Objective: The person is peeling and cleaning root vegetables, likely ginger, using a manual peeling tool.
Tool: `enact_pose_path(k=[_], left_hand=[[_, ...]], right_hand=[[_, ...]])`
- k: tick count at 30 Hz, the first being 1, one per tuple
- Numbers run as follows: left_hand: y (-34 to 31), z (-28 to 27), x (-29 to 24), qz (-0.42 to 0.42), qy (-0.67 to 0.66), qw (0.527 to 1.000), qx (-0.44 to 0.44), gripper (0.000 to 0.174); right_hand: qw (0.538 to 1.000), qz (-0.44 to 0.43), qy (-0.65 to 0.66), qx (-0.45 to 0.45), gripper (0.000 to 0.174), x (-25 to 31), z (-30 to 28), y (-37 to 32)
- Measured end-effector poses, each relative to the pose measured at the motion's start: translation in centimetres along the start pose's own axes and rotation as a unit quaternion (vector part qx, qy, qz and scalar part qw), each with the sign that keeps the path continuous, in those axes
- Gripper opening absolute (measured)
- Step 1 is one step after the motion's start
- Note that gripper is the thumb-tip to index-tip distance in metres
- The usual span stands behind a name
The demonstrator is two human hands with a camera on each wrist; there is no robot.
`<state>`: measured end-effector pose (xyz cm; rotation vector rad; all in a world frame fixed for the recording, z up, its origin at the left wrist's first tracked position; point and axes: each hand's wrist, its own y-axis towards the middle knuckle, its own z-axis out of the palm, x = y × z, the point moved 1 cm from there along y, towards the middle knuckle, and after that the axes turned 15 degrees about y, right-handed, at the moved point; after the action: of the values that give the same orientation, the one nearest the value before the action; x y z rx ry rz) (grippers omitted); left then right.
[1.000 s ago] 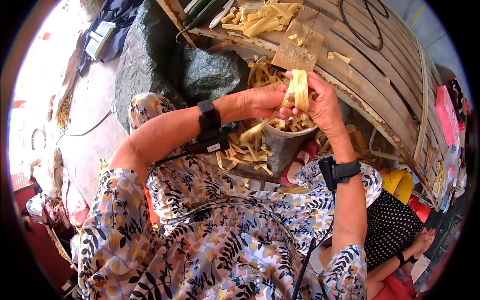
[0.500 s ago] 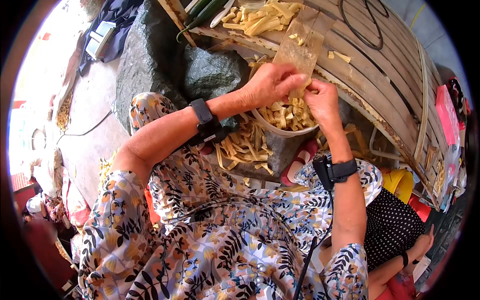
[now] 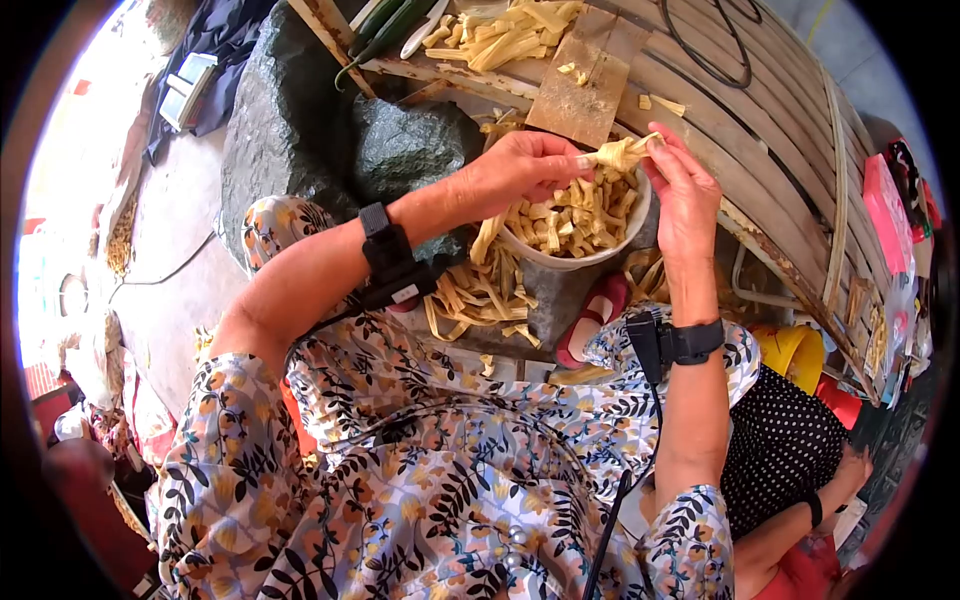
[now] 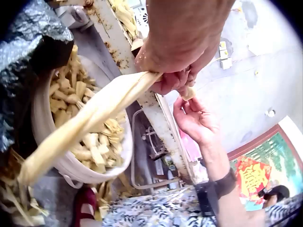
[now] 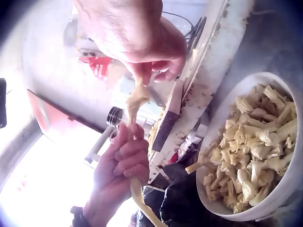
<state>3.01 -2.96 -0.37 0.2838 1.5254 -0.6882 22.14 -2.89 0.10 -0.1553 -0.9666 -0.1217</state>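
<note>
A pale yellow fibrous strip (image 3: 618,155) with a knot in it is stretched between both hands over the bucket. My left hand (image 3: 525,170) grips the strip on one side of the knot (image 5: 137,99), fingers curled. Its long tail (image 4: 90,116) trails from that hand, twisted, in the left wrist view. My right hand (image 3: 687,200) pinches the short end between thumb and fingertips. Below them, a white bucket (image 3: 570,264) holds many knotted yellow pieces (image 3: 580,215).
A slatted wooden surface (image 3: 780,180) with a rusty edge carries a small board (image 3: 580,85), piled strips (image 3: 510,35) and cucumbers (image 3: 385,28). Loose strips (image 3: 480,300) lie left of the bucket, near dark green plastic-like bundles (image 3: 410,140). Another person's arm (image 3: 800,520) shows lower right.
The strip was looped over the right hand's fingers; the left hand passed across it. Now the hands have drawn apart, with a knot in the strip between them.
</note>
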Motion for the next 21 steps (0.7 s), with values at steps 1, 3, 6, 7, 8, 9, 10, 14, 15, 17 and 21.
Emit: enact_pose_path(k=[1,3,6,7,8,9,10,14,15,17,21], left_hand=[[0.0,-0.3,0.2,-0.002,0.018,1.000,0.005,0.028],[0.1,-1.2,0.6,-0.005,0.016,0.999,0.035,0.025],[-0.1,-1.8,0.9,-0.022,-0.002,0.998,0.056,0.024],[0.0,-1.8,0.9,-0.018,0.014,0.998,0.051,0.024],[0.1,-1.6,0.9,-0.014,0.029,0.998,0.045,0.024],[0.1,-1.5,0.9,-0.011,0.043,0.998,0.040,0.024],[0.1,-1.6,1.0,-0.013,0.029,0.998,0.057,0.024],[-0.1,-2.2,0.7,-0.017,0.028,0.997,0.074,0.023],[-0.2,-2.2,0.9,-0.018,0.041,0.997,0.067,0.023],[-0.3,-2.3,1.3,-0.029,0.051,0.997,0.057,0.023],[-0.1,-2.1,1.4,-0.039,0.034,0.996,0.078,0.024]], right_hand=[[1.000,0.028,-0.012,0.009,0.014,-0.1,-0.1,-0.1],[0.996,0.082,-0.032,0.027,0.019,-0.2,0.0,-0.2],[0.980,0.152,-0.073,0.107,0.030,0.0,0.6,-0.7],[0.971,0.173,-0.095,0.134,0.031,-0.1,0.9,-1.0],[0.961,0.193,-0.116,0.161,0.031,-0.4,1.2,-1.2],[0.959,0.195,-0.063,0.196,0.030,-1.2,1.3,-1.3],[0.961,0.189,-0.050,0.198,0.029,-1.5,1.2,-1.2],[0.970,0.142,-0.073,0.185,0.027,-1.3,1.3,-1.1],[0.972,0.129,-0.109,0.162,0.028,-0.9,1.7,-1.3],[0.966,0.067,-0.204,0.143,0.030,-1.0,1.3,-1.1],[0.956,-0.054,-0.272,0.099,0.030,-1.3,0.4,-0.6]])
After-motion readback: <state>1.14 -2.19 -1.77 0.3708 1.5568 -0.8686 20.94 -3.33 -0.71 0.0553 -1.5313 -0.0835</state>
